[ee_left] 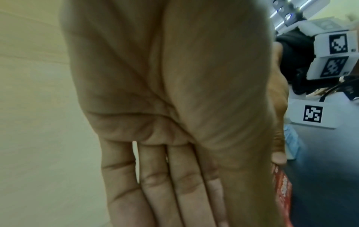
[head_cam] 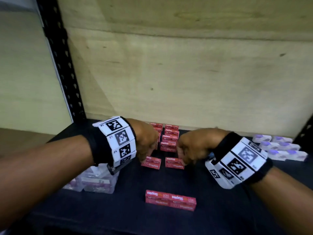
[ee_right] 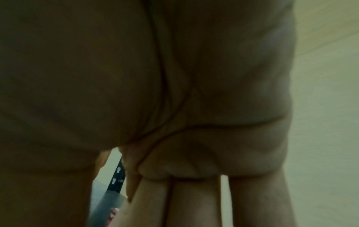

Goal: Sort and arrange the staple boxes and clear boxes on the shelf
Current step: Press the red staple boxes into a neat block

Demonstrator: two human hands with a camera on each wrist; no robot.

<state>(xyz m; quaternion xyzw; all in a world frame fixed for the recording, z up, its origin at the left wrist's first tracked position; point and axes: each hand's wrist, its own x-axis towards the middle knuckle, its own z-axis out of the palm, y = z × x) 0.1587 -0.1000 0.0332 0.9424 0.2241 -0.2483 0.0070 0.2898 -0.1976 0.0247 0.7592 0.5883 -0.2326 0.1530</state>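
Observation:
Two red staple boxes lie side by side mid-shelf. My left hand (head_cam: 144, 158) holds the left end of the left staple box (head_cam: 152, 163), and my right hand (head_cam: 186, 160) holds the right end of the right staple box (head_cam: 174, 163). In the left wrist view the left hand (ee_left: 174, 169) has straight fingers, with the thumb tip on the red box (ee_left: 282, 192). In the right wrist view a sliver of red box (ee_right: 112, 215) shows between the thumb and fingers of my right hand (ee_right: 174, 192). Behind stand stacked staple boxes (head_cam: 170, 138).
A joined pair of staple boxes (head_cam: 170, 200) lies near the shelf's front edge. Clear boxes (head_cam: 94, 179) with purple contents sit at the left, more clear boxes (head_cam: 280, 148) at the right. A wooden back panel (head_cam: 186, 73) and a black upright post (head_cam: 62, 65) bound the dark shelf (head_cam: 220, 209).

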